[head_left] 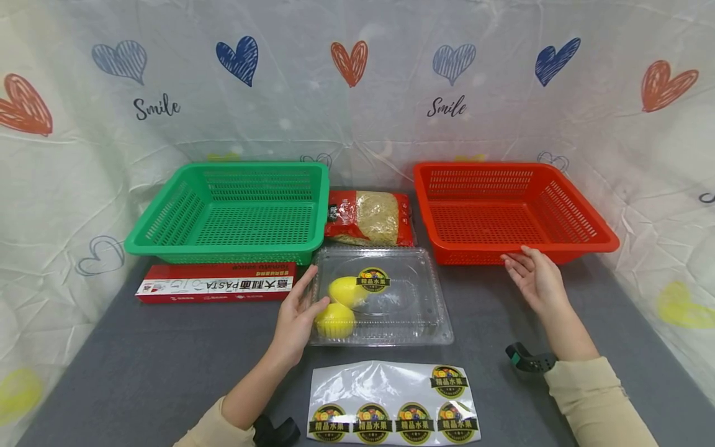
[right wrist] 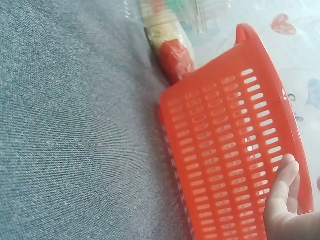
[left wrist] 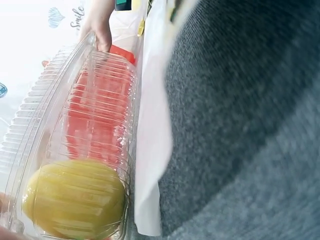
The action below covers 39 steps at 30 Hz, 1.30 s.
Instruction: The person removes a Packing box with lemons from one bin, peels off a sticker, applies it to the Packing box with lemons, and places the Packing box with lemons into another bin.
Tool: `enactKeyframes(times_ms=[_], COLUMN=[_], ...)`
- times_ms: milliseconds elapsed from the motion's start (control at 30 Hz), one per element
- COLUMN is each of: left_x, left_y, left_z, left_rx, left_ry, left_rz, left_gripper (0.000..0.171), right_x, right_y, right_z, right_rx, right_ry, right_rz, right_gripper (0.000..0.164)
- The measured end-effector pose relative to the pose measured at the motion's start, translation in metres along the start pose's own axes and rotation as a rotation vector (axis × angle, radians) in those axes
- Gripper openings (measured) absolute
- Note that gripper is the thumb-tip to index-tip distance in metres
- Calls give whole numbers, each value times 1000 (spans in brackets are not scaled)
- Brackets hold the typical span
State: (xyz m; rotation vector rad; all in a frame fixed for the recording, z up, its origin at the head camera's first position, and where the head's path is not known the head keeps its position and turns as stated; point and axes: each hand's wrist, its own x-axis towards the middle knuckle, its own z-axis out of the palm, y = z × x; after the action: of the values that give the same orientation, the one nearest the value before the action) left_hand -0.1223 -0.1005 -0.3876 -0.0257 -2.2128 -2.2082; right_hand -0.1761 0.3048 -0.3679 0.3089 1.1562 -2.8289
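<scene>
In the head view, a clear lidded plastic container (head_left: 402,310) lies on the table with two yellow lemon-like fruits (head_left: 336,321) inside. A round black-and-gold fruit sticker (head_left: 373,280) is on its lid. My left hand (head_left: 293,323) rests at the container's left edge, thumb over the rim, fingers fairly straight along the side. The left wrist view shows one yellow fruit (left wrist: 75,197) through the ribbed wall. At the red basket's (head_left: 516,254) front rim is my right hand (head_left: 539,285), its fingers loosely bent. In the right wrist view, its fingertips (right wrist: 288,167) lie against the basket's side.
A green basket (head_left: 226,257) stands at the back left, with a red-and-white pasta box (head_left: 218,284) before it. Between the baskets lies a red-ended bag (head_left: 377,217) of pale food. A sticker sheet (head_left: 380,385) lies in front of the container.
</scene>
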Motion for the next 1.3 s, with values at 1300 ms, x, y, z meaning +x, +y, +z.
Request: enactKeyframes(times_ms=[1300], left_x=[-19], left_y=[47], left_z=[-1], left_rx=[13], left_ry=[-108], left_rz=[66], left_gripper=[58], right_x=[5], right_y=[-10], right_z=[3], right_rx=[-96], right_ry=[156], right_rz=[7], right_gripper=[50])
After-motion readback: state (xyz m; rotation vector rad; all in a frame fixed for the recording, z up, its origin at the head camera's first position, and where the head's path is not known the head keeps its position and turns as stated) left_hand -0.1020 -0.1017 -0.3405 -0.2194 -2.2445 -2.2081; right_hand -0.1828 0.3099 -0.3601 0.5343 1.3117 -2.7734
